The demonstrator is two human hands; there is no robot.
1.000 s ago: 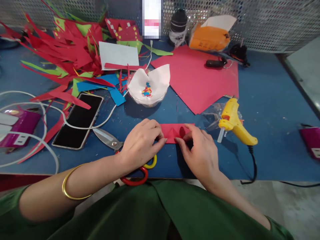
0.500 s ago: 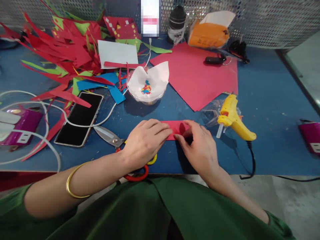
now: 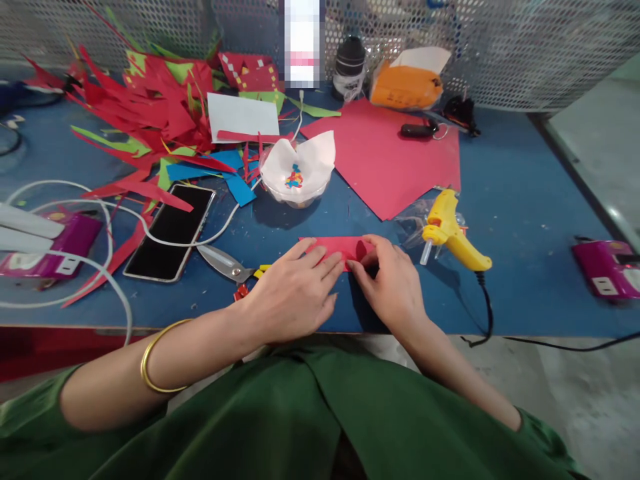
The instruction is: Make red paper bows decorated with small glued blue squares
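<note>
A strip of red paper (image 3: pixel 334 247) lies on the blue table near its front edge, between my two hands. My left hand (image 3: pixel 300 290) rests flat on the strip's left part, fingers stretched out and slightly apart. At the strip's right end, my right hand (image 3: pixel 393 280) pinches the paper between thumb and fingers. Scissors (image 3: pixel 227 265) with red and yellow handles lie beside my left hand, their handles mostly hidden beneath it. To the right of my right hand rests a yellow glue gun (image 3: pixel 453 233) with a clear stick at its nozzle.
Behind the strip stands a clear bowl (image 3: pixel 295 193) lined with white paper, holding tiny coloured bits. Large red sheets (image 3: pixel 395 167) lie at back right. Paper scraps (image 3: pixel 170 113), a phone (image 3: pixel 173 233) and a white cable fill the left. A purple box (image 3: pixel 607 270) sits far right.
My left hand has slid left along the strip and its fingers lie flatter, uncovering more paper. My right hand keeps its pinch. The whole view has shifted a little.
</note>
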